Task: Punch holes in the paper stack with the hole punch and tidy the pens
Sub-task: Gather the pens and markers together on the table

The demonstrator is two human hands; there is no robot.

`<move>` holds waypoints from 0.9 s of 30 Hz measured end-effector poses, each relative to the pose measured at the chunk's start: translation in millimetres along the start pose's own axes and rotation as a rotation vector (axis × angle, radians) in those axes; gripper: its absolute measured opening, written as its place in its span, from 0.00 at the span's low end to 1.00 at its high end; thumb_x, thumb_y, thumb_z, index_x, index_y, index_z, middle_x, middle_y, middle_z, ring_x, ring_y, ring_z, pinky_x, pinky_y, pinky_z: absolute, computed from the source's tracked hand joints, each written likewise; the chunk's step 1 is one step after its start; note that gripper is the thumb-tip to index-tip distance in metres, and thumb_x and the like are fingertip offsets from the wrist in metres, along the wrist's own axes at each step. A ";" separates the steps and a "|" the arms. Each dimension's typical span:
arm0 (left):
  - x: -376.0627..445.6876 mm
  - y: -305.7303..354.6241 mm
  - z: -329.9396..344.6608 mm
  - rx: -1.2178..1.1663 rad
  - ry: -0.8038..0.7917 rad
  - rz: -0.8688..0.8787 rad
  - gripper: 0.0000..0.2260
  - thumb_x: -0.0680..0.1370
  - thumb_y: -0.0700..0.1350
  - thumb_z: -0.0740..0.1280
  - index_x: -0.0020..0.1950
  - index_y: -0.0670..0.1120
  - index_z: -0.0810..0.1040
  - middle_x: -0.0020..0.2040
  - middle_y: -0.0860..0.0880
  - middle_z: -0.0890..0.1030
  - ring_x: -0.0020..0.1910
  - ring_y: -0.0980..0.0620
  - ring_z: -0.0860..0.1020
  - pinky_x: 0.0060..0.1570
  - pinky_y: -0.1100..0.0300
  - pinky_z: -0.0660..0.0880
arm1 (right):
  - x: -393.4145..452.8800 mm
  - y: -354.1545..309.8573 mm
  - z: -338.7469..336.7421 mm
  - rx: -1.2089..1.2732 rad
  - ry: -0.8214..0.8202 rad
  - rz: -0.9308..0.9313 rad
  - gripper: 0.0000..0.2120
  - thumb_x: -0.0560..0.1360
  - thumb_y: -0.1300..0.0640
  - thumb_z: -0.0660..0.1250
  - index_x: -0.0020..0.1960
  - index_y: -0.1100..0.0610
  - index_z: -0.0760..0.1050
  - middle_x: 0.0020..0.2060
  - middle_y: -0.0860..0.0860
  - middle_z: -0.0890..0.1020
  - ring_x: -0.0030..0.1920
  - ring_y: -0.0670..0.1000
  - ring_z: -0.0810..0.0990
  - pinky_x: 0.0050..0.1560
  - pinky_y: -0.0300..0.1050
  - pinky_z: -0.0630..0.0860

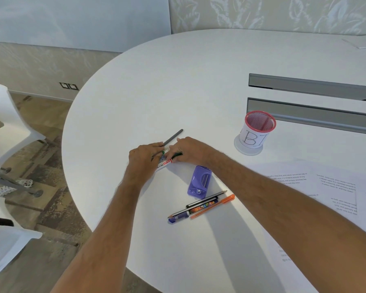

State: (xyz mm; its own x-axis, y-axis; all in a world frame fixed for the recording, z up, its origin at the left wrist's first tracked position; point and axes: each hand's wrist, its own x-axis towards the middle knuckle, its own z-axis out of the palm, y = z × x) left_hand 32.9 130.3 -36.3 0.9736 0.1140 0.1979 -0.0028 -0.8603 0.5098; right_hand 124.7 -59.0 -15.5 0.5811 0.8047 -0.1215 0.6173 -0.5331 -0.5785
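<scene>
Both hands are gathering a loose cluster of pens on the white table (178, 92).

The left hand (145, 158) and right hand (188, 151) are curling their fingers around a grey pencil (173, 136), a white marker (164, 163) and others; these are probably light, stiff and prone to rolling, so pinching mid-shaft is looking safest. The pink mesh cup (259, 129) is standing apparently empty. 4 or so more pens (201, 206) are lying beside the purple hole punch (199, 181); the papers (325, 193) are lying at right.

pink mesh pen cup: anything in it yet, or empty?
Empty as far as visible: the pink-rimmed mesh pen cup stands upright, only bare mesh shows inside. Its bottom is hidden.
</scene>
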 end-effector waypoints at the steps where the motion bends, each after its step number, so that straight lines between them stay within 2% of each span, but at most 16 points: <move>1: -3.1 2.2 1.3 0.014 0.021 0.015 0.13 0.79 0.38 0.71 0.61 0.47 0.87 0.66 0.48 0.84 0.66 0.46 0.81 0.69 0.45 0.74 | -2.6 -1.1 0.5 0.022 0.014 0.004 0.11 0.78 0.64 0.72 0.58 0.55 0.88 0.55 0.52 0.89 0.52 0.49 0.83 0.73 0.59 0.70; 3: -11.9 7.8 6.1 0.067 0.035 0.050 0.15 0.80 0.41 0.70 0.66 0.42 0.83 0.70 0.43 0.80 0.69 0.42 0.79 0.71 0.47 0.71 | -9.2 -0.7 0.7 0.071 0.081 0.032 0.12 0.79 0.64 0.71 0.59 0.55 0.88 0.56 0.53 0.89 0.59 0.52 0.84 0.72 0.54 0.71; 5: -21.6 13.2 14.0 0.126 0.016 0.079 0.22 0.79 0.46 0.68 0.72 0.39 0.78 0.74 0.40 0.76 0.73 0.38 0.75 0.72 0.43 0.69 | -19.7 3.8 -1.3 0.118 0.189 0.071 0.12 0.79 0.65 0.71 0.59 0.57 0.87 0.58 0.55 0.88 0.61 0.53 0.83 0.68 0.47 0.72; 7: -28.1 15.3 22.3 0.196 -0.035 0.066 0.27 0.81 0.52 0.64 0.78 0.40 0.71 0.79 0.42 0.70 0.78 0.38 0.68 0.75 0.38 0.65 | -33.3 9.7 -4.6 0.132 0.268 0.089 0.11 0.80 0.65 0.70 0.60 0.58 0.87 0.59 0.55 0.87 0.62 0.52 0.83 0.65 0.44 0.74; 9: -28.5 12.0 29.8 0.272 -0.077 0.045 0.28 0.84 0.55 0.61 0.81 0.43 0.65 0.83 0.45 0.64 0.81 0.41 0.62 0.78 0.39 0.59 | -49.1 15.4 -7.8 0.122 0.304 0.102 0.11 0.82 0.63 0.69 0.61 0.57 0.86 0.60 0.54 0.87 0.63 0.52 0.82 0.65 0.42 0.73; 12: -23.9 7.4 34.2 0.328 -0.095 0.032 0.27 0.86 0.54 0.58 0.83 0.45 0.62 0.84 0.47 0.61 0.82 0.42 0.59 0.79 0.41 0.54 | -76.0 24.0 -10.1 0.110 0.351 0.136 0.10 0.82 0.62 0.68 0.61 0.57 0.85 0.59 0.51 0.87 0.61 0.50 0.82 0.66 0.44 0.73; 17: -21.6 14.2 29.6 0.322 -0.068 0.024 0.27 0.86 0.54 0.59 0.83 0.44 0.62 0.84 0.47 0.60 0.82 0.41 0.58 0.80 0.41 0.50 | -128.1 33.9 -6.2 0.092 0.420 0.217 0.06 0.82 0.61 0.70 0.57 0.57 0.84 0.55 0.51 0.87 0.57 0.51 0.84 0.63 0.47 0.76; 19: -26.5 23.7 23.2 0.267 -0.037 0.031 0.26 0.86 0.52 0.61 0.82 0.43 0.63 0.83 0.45 0.62 0.82 0.40 0.59 0.80 0.42 0.51 | -147.5 33.5 -0.7 0.098 0.442 0.235 0.05 0.81 0.62 0.71 0.55 0.57 0.84 0.51 0.52 0.87 0.54 0.52 0.83 0.60 0.50 0.77; 22: -47.6 42.0 15.0 0.112 0.049 0.047 0.25 0.85 0.47 0.64 0.80 0.40 0.66 0.81 0.43 0.67 0.81 0.41 0.61 0.80 0.43 0.57 | -175.3 30.4 12.1 0.107 0.455 0.233 0.03 0.80 0.61 0.72 0.53 0.56 0.83 0.47 0.51 0.85 0.50 0.50 0.81 0.54 0.46 0.75; 24: -68.9 53.9 13.8 0.000 0.092 0.036 0.24 0.84 0.46 0.66 0.80 0.40 0.67 0.80 0.44 0.69 0.81 0.43 0.63 0.79 0.45 0.60 | -192.0 27.1 21.9 0.136 0.433 0.232 0.03 0.80 0.58 0.74 0.54 0.54 0.83 0.48 0.48 0.85 0.52 0.47 0.81 0.55 0.43 0.74; 27: -101.4 67.7 16.7 -0.096 0.082 0.009 0.23 0.84 0.50 0.63 0.78 0.42 0.70 0.77 0.45 0.72 0.78 0.45 0.67 0.77 0.54 0.61 | -208.9 20.7 36.7 0.151 0.370 0.172 0.10 0.79 0.57 0.76 0.59 0.55 0.84 0.55 0.47 0.86 0.56 0.47 0.82 0.62 0.41 0.74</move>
State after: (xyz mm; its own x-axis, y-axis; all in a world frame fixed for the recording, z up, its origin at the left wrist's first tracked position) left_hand -62.2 52.2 -35.8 0.9513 0.1500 0.2692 -0.0376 -0.8105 0.5846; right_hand -3.3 -228.6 -31.6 0.8364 0.5453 0.0554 0.4270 -0.5849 -0.6897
